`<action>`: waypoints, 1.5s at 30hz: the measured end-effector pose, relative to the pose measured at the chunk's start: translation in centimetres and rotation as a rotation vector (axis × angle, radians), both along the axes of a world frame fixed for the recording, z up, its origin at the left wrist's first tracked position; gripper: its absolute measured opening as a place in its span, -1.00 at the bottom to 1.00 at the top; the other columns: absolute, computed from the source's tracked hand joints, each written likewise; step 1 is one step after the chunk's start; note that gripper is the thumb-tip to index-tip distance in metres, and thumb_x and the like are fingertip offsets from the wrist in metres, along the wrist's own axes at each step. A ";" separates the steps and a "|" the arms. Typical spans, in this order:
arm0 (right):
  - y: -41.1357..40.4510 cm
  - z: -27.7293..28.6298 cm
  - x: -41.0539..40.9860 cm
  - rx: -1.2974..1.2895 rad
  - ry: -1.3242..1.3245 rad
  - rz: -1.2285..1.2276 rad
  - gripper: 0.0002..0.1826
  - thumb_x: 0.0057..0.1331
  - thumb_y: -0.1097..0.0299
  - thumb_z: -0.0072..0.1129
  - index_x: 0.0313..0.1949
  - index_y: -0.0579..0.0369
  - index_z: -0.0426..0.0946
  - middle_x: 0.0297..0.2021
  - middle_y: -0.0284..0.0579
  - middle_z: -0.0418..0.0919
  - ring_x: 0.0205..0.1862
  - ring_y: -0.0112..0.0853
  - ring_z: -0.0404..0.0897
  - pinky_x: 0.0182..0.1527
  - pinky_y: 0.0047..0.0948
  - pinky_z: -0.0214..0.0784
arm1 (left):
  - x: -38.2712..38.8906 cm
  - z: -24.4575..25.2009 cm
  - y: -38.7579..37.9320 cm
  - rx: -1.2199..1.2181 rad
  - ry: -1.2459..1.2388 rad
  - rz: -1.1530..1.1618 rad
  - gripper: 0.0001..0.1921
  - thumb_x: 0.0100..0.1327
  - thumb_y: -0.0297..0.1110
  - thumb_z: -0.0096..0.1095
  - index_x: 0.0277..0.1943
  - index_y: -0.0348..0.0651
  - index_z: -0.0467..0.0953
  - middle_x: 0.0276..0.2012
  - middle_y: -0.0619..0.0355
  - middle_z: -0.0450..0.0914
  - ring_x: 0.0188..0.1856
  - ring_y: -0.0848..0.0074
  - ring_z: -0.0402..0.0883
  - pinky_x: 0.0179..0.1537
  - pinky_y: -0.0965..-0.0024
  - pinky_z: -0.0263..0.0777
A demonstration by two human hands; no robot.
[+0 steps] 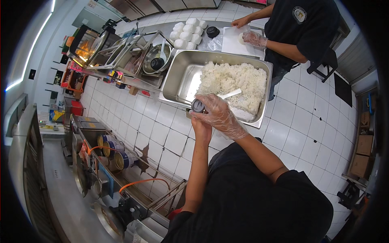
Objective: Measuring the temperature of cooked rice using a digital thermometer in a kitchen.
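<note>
My right hand [223, 115], in a clear plastic glove, has its thumb and fingers around a small round gauge [198, 105] with a dark rim; it looks like a dial thermometer. My bare left hand [202, 130] is raised right beneath it, its fingers mostly hidden behind the glove and the gauge. Both hands are over the near edge of a deep stainless steel pan [185, 60]. Cooked white rice [232, 77] fills the pan's right part, and bare metal shows at the left. A white rice paddle [231, 93] lies on the rice, its lower end hidden by my glove.
Across the pan, a co-worker's gloved hand [254, 39] touches a round white piece on white paper [231, 42]. Several white wrapped bundles [187, 33] are stacked beside a black bowl [212, 32]. Left stands a steel bowl [156, 59] with a ladle. Cooking equipment [106, 212] lines the lower left.
</note>
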State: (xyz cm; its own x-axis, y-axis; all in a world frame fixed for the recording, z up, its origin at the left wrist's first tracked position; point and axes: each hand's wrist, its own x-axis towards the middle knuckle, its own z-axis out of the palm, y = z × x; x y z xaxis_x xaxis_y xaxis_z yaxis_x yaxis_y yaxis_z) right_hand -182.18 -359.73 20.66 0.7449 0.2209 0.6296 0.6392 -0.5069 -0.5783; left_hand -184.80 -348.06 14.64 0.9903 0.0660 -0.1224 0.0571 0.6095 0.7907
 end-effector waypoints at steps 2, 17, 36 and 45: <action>-0.2 0.0 0.0 -0.024 -0.027 -0.006 -0.72 0.06 0.22 0.46 -0.18 -0.30 0.73 0.06 -0.14 0.51 -0.07 -0.18 0.54 -0.14 -0.29 0.58 | 0.0 0.3 -0.3 0.016 0.032 0.016 -0.54 0.54 -0.08 -0.06 0.25 -0.30 0.34 0.19 0.06 0.49 0.20 0.36 0.50 0.25 0.24 0.41; -0.7 1.6 0.0 -0.136 -0.216 -0.026 -0.72 0.01 0.27 0.45 -0.22 -0.33 0.72 0.07 -0.14 0.49 -0.07 -0.15 0.54 -0.15 -0.29 0.57 | 0.2 0.3 -0.3 0.028 -0.013 0.012 -0.51 0.55 -0.07 -0.09 0.30 -0.28 0.29 0.23 0.06 0.45 0.23 0.35 0.48 0.25 0.22 0.41; -0.8 2.2 0.1 -0.147 -0.220 -0.006 -0.72 0.05 0.25 0.45 -0.19 -0.26 0.71 0.07 -0.09 0.50 -0.05 -0.09 0.55 -0.08 -0.25 0.55 | 0.6 -1.4 0.4 -0.041 -0.021 0.004 -0.42 0.55 0.07 -0.22 0.35 -0.25 0.22 0.30 0.05 0.37 0.31 0.30 0.39 0.33 0.17 0.32; -0.7 1.1 0.5 -0.069 -0.155 0.033 -0.73 0.06 0.30 0.45 -0.20 -0.24 0.70 0.02 -0.08 0.52 -0.10 -0.14 0.56 -0.15 -0.27 0.55 | 0.5 0.0 -0.3 -0.010 -0.004 0.012 -0.53 0.53 -0.10 -0.05 0.31 -0.26 0.29 0.25 0.08 0.44 0.25 0.33 0.46 0.28 0.21 0.39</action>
